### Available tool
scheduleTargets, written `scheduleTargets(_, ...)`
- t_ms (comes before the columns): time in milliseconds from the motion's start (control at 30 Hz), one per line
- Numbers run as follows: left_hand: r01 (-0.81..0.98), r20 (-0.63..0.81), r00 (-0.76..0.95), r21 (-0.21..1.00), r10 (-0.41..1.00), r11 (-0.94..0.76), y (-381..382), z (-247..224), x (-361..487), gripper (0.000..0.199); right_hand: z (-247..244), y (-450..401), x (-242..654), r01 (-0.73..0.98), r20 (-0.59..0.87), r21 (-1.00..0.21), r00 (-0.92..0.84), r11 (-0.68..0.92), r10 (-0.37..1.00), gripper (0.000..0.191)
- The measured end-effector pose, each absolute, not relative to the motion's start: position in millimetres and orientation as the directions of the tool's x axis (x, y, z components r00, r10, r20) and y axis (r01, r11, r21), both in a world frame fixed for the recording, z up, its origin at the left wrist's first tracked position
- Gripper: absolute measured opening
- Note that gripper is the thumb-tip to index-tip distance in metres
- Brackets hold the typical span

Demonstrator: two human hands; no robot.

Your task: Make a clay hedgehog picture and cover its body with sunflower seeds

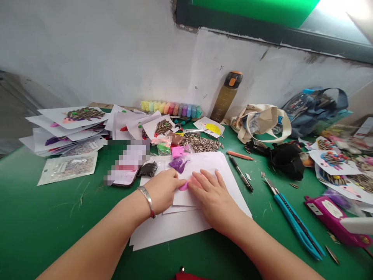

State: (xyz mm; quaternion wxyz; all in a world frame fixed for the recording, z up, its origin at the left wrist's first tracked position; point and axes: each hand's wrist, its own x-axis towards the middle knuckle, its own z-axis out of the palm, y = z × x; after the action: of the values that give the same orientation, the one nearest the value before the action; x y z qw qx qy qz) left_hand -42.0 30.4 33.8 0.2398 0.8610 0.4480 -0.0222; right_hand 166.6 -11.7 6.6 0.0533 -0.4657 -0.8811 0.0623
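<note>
My left hand, a silver bracelet at its wrist, has most fingers curled in. One outstretched digit presses a small magenta piece of modelling clay onto white paper. Flat on the same sheet, my right hand has its fingers spread, partly covering a pale pink clay shape. More paper lies stacked underneath. Just beyond my hands are a purple clay packet and a bright pink one. A black clay packet lies left of them.
A phone and a bead bag lie left, before piled seed pictures. Sunflower seeds are heaped behind the paper. Rightward are a pen, a blue cutter and a magenta glue gun. A bottle stands by the wall.
</note>
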Motion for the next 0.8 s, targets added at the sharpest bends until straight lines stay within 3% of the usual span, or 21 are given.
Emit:
scheduleTargets(400, 0.777, -0.256, 0.587, 0.443, 0.768, -0.447, 32, 36, -43, 0.04, 7, -12, 165, 0.817, 0.022, -0.16, -0.558, 0.554, 0.83, 0.059)
scheduleTargets(800, 0.789, -0.284, 0.59, 0.403, 0.756, -0.464, 29, 41, -41, 0.038, 7, -11, 163, 0.816, 0.001, -0.161, -0.562, 0.555, 0.827, 0.056)
